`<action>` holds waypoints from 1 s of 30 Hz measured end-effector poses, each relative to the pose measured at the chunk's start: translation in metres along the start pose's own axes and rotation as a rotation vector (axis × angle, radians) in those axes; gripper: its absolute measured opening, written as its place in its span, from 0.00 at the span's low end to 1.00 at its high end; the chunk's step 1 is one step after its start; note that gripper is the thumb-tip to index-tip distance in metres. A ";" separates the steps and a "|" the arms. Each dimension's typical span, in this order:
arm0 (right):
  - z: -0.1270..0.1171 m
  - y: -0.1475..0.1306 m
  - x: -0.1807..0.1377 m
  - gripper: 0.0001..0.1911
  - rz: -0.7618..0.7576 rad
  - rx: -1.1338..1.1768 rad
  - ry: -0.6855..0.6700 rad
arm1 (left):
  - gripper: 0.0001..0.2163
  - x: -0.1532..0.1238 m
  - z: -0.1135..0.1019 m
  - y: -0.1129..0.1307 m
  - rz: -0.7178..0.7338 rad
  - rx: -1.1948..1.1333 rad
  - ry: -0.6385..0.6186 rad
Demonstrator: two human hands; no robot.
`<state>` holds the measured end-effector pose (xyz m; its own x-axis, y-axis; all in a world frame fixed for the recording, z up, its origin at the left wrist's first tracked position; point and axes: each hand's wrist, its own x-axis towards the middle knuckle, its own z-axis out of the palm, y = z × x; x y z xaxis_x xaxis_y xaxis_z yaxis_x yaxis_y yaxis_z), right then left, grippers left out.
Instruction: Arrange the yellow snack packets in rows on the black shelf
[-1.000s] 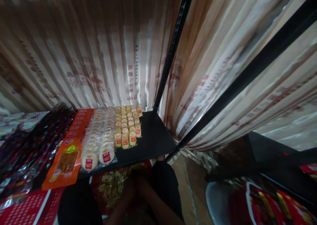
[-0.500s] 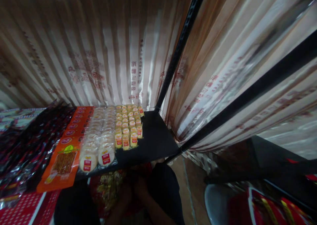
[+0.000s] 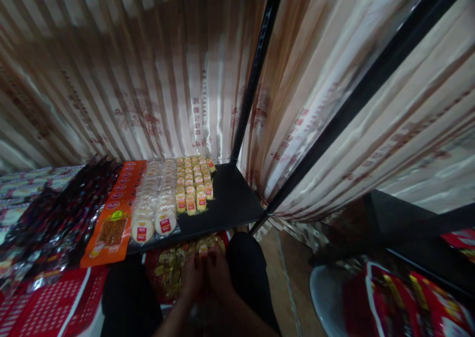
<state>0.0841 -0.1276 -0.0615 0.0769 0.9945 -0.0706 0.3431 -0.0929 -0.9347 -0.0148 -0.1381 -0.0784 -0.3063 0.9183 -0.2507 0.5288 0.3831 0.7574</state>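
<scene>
My left hand [image 3: 193, 273] and my right hand [image 3: 218, 267] are close together over a red basket [image 3: 145, 259] between my knees. Their curled fingers meet around a small yellow snack pack [image 3: 203, 249]; dim light hides the exact finger positions. Many gold-yellow wrapped packs [image 3: 168, 270] fill the basket beneath. Just beyond, on the black shelf [image 3: 237, 198], stand rows of small yellow labelled snack packs [image 3: 190, 203]. To their left lie two rows of round white wrapped biscuits [image 3: 166, 222] with red labels.
Orange snack bags [image 3: 109, 228] and dark shiny packets [image 3: 63, 213] cover the shelf's left part. A red perforated basket [image 3: 40, 297] stands lower left. Black shelf posts [image 3: 256, 79] rise before printed curtains [image 3: 170, 79]. At lower right are a pale round stool-like object [image 3: 322, 297] and red packages [image 3: 411, 297].
My view has shifted, so the shelf goods sit slightly further right and higher. My hands have come up a little, and the yellow pack now shows between them.
</scene>
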 end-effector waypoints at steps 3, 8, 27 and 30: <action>-0.008 -0.010 -0.002 0.07 -0.064 0.085 -0.006 | 0.17 -0.005 -0.007 0.009 0.084 -0.077 0.087; -0.016 -0.028 0.005 0.06 -0.142 0.180 -0.005 | 0.17 -0.010 -0.023 0.038 0.199 -0.119 0.165; -0.045 -0.067 0.099 0.10 -0.207 0.095 0.224 | 0.16 0.047 -0.015 0.132 0.277 -0.216 0.189; -0.042 -0.060 0.114 0.15 -0.220 0.086 0.234 | 0.20 0.056 -0.011 0.138 0.236 -0.156 0.164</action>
<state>0.1114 -0.0106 0.0012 0.2257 0.9515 0.2089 0.2960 0.1373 -0.9453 0.0324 -0.0351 0.0195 -0.3196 0.9469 0.0335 0.4766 0.1302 0.8694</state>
